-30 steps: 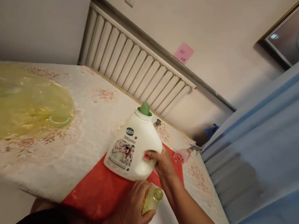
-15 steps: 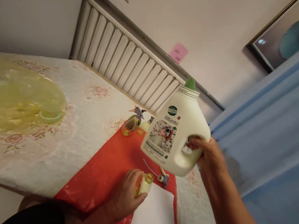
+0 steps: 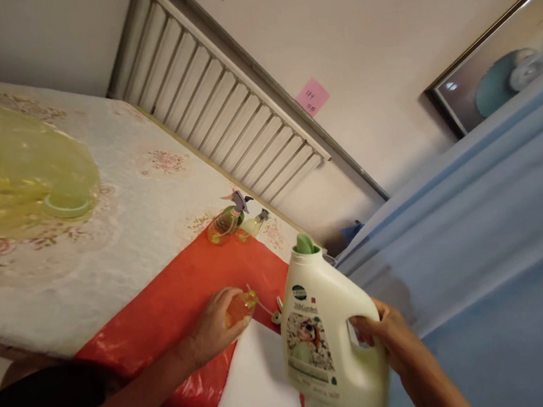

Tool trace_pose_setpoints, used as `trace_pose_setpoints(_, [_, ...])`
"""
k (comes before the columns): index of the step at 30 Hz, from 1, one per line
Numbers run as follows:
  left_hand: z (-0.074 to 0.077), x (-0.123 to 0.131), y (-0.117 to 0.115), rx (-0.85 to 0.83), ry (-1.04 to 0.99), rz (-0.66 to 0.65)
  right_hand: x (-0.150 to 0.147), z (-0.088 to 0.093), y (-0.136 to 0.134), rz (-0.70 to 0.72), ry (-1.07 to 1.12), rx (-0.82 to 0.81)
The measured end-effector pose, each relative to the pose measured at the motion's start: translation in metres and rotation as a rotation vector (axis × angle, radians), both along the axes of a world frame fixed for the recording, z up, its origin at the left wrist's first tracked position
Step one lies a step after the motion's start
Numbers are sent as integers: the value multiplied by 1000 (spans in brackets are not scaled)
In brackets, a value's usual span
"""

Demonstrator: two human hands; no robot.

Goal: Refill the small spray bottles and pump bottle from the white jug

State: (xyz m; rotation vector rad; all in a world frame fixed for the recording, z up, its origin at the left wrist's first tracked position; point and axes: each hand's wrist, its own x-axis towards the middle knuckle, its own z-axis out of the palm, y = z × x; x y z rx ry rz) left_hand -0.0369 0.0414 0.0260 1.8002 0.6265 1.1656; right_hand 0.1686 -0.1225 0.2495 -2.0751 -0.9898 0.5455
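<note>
My left hand (image 3: 218, 327) is wrapped round a small clear yellow-orange bottle (image 3: 240, 307), which leans with its uncapped neck to the right. My right hand (image 3: 390, 331) grips a large pale-green detergent jug (image 3: 318, 318) through its handle. The jug has a green spout (image 3: 304, 244) at its mouth and stands nearly upright in the air, apart from the bottle. Partly hidden behind the jug, a loose spray head (image 3: 276, 317) with a thin tube lies on the red plastic sheet (image 3: 155, 307). A folded white cloth (image 3: 252, 395) lies below the bottle.
Two spray bottles, a greenish one (image 3: 226, 222) and a paler one (image 3: 252, 226), stand at the sheet's far end. A big yellow translucent bag (image 3: 13, 165) rests on the flowered tablecloth (image 3: 150, 200). A radiator (image 3: 216, 97) borders the table; blue curtains (image 3: 483, 234) hang right.
The jug has come down and turned from a tilt to nearly upright. The small bottle has moved slightly left and tipped more to the side. The view has shifted a little.
</note>
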Motion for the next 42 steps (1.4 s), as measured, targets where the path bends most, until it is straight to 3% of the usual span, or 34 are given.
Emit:
trace_pose_setpoints(8, [5,-6,4,-53,13,-107,-3,-6,-20,210,-61,-224])
trace_pose_setpoints(14, [8,-7,6,-15,29,-155,-3,-4,-31,355,-29,-216])
trace_pose_setpoints(21, [13,-10,8,7,22,-200,-4,0,-38,399,96,-221])
trace_pose_setpoints(28, [25,-17,18,-110,-39,-301,-3,0,-39,393,141,-259])
trace_pose_setpoints(42, [17,-11,27,-112,-74,-387,-13,13,-23,462,94,-344])
